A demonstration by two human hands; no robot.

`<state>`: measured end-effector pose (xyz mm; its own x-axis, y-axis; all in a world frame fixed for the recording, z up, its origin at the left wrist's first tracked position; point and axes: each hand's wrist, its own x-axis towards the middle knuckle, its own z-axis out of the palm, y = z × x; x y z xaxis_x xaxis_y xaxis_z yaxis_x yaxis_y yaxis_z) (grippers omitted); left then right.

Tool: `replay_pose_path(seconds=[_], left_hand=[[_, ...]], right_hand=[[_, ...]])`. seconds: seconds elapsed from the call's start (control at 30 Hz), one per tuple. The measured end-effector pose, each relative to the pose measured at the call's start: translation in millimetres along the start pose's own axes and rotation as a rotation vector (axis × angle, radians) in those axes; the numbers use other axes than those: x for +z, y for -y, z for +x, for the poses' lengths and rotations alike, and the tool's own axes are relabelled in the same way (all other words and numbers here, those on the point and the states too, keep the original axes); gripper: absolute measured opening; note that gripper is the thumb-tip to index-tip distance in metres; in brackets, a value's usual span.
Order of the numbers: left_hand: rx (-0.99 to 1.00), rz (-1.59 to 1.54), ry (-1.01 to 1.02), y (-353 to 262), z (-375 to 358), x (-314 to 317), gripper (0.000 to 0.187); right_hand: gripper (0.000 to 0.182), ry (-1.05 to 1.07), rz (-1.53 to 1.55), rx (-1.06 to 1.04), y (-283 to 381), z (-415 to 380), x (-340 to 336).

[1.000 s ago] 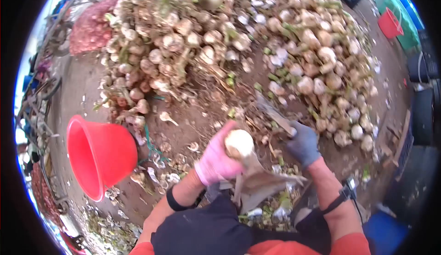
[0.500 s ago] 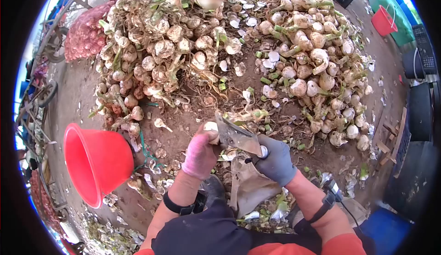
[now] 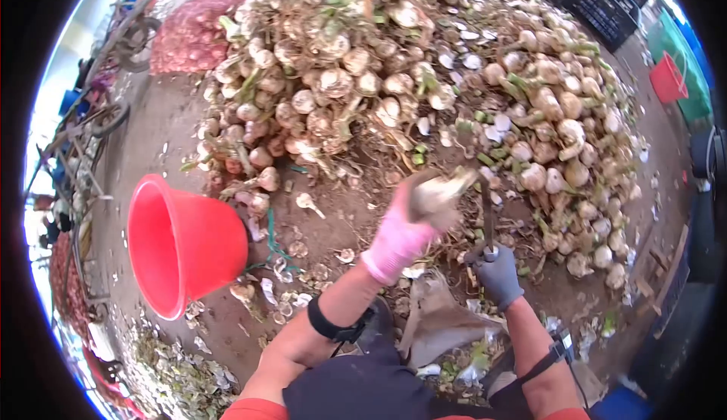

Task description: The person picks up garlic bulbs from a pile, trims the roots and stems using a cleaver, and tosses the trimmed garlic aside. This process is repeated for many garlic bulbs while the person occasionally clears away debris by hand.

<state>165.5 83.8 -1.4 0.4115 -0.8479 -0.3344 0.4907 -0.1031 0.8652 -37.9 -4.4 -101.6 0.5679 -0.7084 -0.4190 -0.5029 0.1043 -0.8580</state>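
Observation:
My left hand [image 3: 400,240], in a pink glove, is closed around a garlic bulb [image 3: 445,193] whose stem points up to the right. Motion blurs the bulb and the fingertips. My right hand [image 3: 500,277], in a grey glove, grips the handle of a knife [image 3: 487,212], its blade upright and seen nearly edge-on, just right of the stem. Beyond both hands lie a large garlic heap [image 3: 333,83] on the left and a second garlic heap [image 3: 564,128] on the right. Below my hands a beige cloth [image 3: 447,318] hangs between my legs.
On the left a red bucket [image 3: 216,242] lies tipped with its mouth facing left. A red net sack [image 3: 193,37] of garlic sits behind it. Black crates [image 3: 598,7] stand at the back right. Peelings and cut stems [image 3: 182,371] litter the ground.
The view has shifted, and scene objects sit further right and lower or higher. My left hand has moved right and up with a stemmed bulb; the knife has swung from slanting left to upright.

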Motion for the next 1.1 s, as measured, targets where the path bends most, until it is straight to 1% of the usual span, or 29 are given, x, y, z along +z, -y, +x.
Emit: replay_pose_path(seconds=[0.03, 0.07, 0.13, 0.2, 0.23, 0.27, 0.33, 0.37, 0.4, 0.43, 0.47, 0.5, 0.53, 0.57, 0.6, 0.63, 0.77, 0.83, 0.87, 0.93, 0.97, 1.03, 1.07, 1.1], left_hand=[[0.169, -0.057, 0.11, -22.0, -4.6, 20.5, 0.084], [0.207, -0.279, 0.233, -30.7, -5.9, 29.5, 0.082], [0.252, 0.01, 0.051, -43.0, 4.6, 0.8, 0.074], [0.407, 0.703, -0.602, -0.1, 28.3, -81.6, 0.065], [0.319, 1.239, -0.911, 17.7, 26.6, -126.7, 0.062], [0.22, 1.451, -1.06, 41.9, 23.4, -166.6, 0.063], [-0.016, 1.52, -1.096, 65.8, 7.0, -198.5, 0.059], [-0.026, 1.519, -1.094, 80.3, 1.9, -211.2, 0.059], [-0.023, 1.26, -0.974, 90.3, 3.5, -224.3, 0.058], [-0.016, 1.008, -0.854, 87.3, 4.3, -225.2, 0.056], [0.07, 1.006, -0.853, 89.4, 4.5, -222.1, 0.047], [0.085, 0.554, -0.826, 89.7, 0.0, -221.8, 0.045], [0.097, 0.106, -0.765, 45.5, -13.8, -184.1, 0.042], [0.149, -0.109, -0.649, -0.5, -31.3, -166.4, 0.04], [0.202, -0.323, -0.526, -31.8, -43.8, -163.2, 0.037], [0.208, -0.32, -0.529, -40.0, -46.9, -171.6, 0.037], [0.315, -0.108, -0.57, -72.2, -55.4, -204.0, 0.045], [0.375, -0.013, -0.596, -77.8, -55.9, -218.6, 0.049], [0.402, 0.033, -0.609, -76.2, -54.4, -225.3, 0.052], [0.347, 1.088, -0.813, -28.6, -19.8, -257.5, 0.077], [0.35, 1.085, -0.816, -29.7, -11.5, -257.7, 0.077], [-0.105, 1.818, -0.885, -36.7, 12.2, -262.5, 0.096], [-0.108, 1.813, -0.881, -34.5, 21.7, -271.9, 0.096], [-0.149, 1.732, -0.929, -31.0, 32.2, -284.5, 0.094]], right_hand=[[0.007, 0.027, 0.104, 0.09, -5.2, -0.2, 2.4], [0.008, 0.049, 0.204, 0.187, -8.0, -2.8, 2.6], [0.009, 0.065, 0.169, 0.166, -0.3, -5.9, 1.3], [0.009, 0.068, 0.067, 0.043, 3.5, -4.6, 2.5], [0.009, 0.076, 0.056, 0.04, 7.5, -4.7, 2.3], [0.009, 0.079, 0.059, 0.042, 13.6, -4.9, 1.9], [0.011, 0.088, 0.068, 0.131, 23.6, -10.6, 3.0], [0.011, 0.082, 0.084, 0.125, 25.6, -12.9, 4.7], [0.011, 0.082, 0.082, 0.115, 25.8, -12.0, 5.0], [0.011, 0.061, 0.066, 0.046, 23.9, -12.6, 7.4], [0.01, 0.048, 0.051, -0.02, 24.0, -12.7, 11.1], [0.01, 0.063, 0.074, -0.023, 27.1, -12.4, 11.8], [0.01, 0.071, 0.078, -0.027, 31.1, -11.5, 11.1], [0.01, 0.077, 0.124, 0.031, 34.5, -10.9, 8.9], [0.01, 0.082, 0.168, 0.088, 35.6, -10.2, 6.1], [0.01, 0.063, 0.15, 0.05, 27.7, -7.4, 6.6], [0.01, 0.071, 0.187, 0.02, 29.3, -4.9, 11.3], [0.01, 0.1, 0.203, 0.093, 31.4, -3.5, 14.3], [0.01, 0.105, 0.201, 0.085, 34.1, -4.3, 14.4], [0.012, 0.124, 0.19, 0.086, 39.4, -6.9, 12.6], [0.013, 0.12, 0.11, 0.06, 33.6, -4.9, 10.6], [0.011, 0.097, 0.127, 0.084, 40.1, -8.5, 8.3], [0.009, 0.075, 0.147, 0.111, 42.9, -10.7, 7.3], [0.009, 0.056, 0.129, 0.097, 38.8, -10.0, 7.7]])
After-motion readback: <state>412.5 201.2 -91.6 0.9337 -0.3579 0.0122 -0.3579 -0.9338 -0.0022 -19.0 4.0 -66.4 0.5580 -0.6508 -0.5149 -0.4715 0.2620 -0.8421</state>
